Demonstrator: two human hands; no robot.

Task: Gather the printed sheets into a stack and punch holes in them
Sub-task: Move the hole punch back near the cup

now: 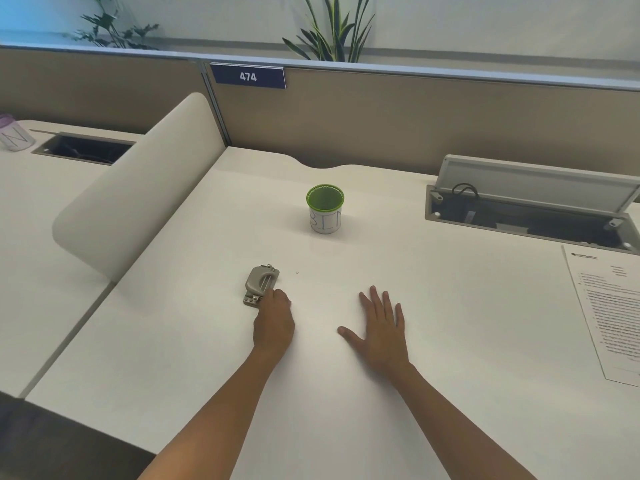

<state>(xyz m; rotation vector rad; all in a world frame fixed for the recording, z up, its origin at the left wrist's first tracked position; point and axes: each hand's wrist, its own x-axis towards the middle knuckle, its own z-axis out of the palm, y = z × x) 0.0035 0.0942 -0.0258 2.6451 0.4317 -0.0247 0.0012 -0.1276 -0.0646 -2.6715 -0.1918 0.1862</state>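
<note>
A grey metal hole punch [260, 285] lies on the white desk [450, 323], left of centre. My left hand [273, 323] rests against its near right end, fingers curled onto it. My right hand [379, 327] lies flat on the desk with its fingers spread, holding nothing. Printed sheets [613, 317] lie at the desk's right edge, partly cut off by the frame, well away from both hands.
A small white cup with a green rim [325, 209] stands beyond the hands. An open cable tray [530, 216] with its lid raised sits at the back right. A curved beige divider [138, 188] borders the desk on the left. A tiny paper dot [297, 272] lies near the punch.
</note>
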